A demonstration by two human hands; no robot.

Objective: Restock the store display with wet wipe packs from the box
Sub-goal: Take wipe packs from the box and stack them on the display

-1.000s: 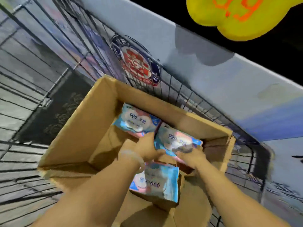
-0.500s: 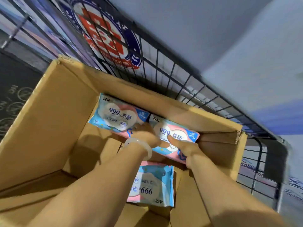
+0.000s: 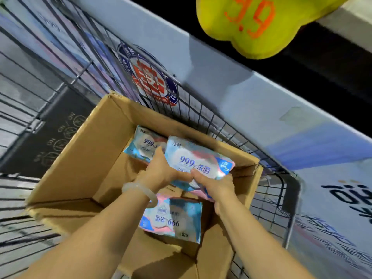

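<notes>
An open cardboard box [image 3: 80, 150] stands inside a black wire cart. Both hands hold one blue and pink wet wipe pack [image 3: 198, 161] lifted above the box's far right corner. My left hand [image 3: 161, 172], with a pale bangle on the wrist, grips the pack's left edge. My right hand [image 3: 213, 183] grips its lower right edge. A second pack [image 3: 144, 147] leans against the far wall of the box. A third pack [image 3: 173, 221] lies flat on an inner flap near me.
The wire cart wall [image 3: 269, 202] rises right of the box, a round red and blue logo [image 3: 150, 77] behind it. A white display wall [image 3: 231, 81] runs diagonally behind. A yellow price sign [image 3: 255, 23] hangs at the top. Grey floor [image 3: 18, 81] lies to the left.
The pack in both hands has risen from the box's far wall, and the view has pulled back and up. The two other packs have stayed put.
</notes>
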